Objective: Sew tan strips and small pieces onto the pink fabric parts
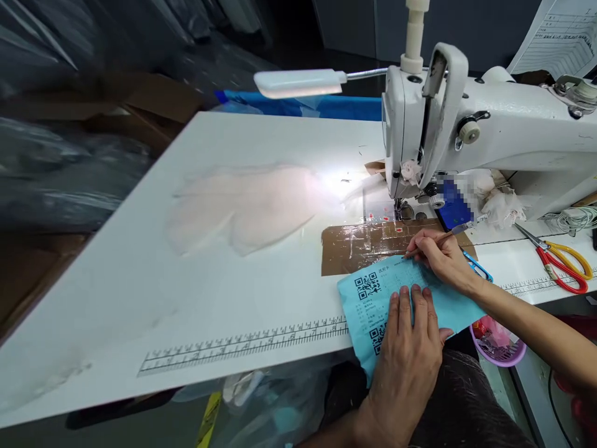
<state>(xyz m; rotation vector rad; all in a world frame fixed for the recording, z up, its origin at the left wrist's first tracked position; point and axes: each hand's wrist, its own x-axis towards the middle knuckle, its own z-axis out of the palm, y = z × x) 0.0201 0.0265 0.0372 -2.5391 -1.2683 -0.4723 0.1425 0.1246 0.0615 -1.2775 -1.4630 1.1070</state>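
Note:
A light blue paper card (373, 292) with QR codes lies at the front edge of the white table (140, 261). My left hand (408, 345) lies flat on it, fingers stretched out, pressing it down. My right hand (441, 255) is closed around a pen (436, 239), whose tip touches the top of the card. Both hands sit just in front of the white sewing machine (466, 130), near its needle and a brown taped patch (368, 242).
Pale pink sheer fabric (242, 205) lies mid-table under a white lamp (298, 82). Red and yellow scissors (559, 258) rest at the right. A purple basket (499, 345) hangs below the table edge. A ruler strip (242, 345) runs along the front. Dark bags fill the left.

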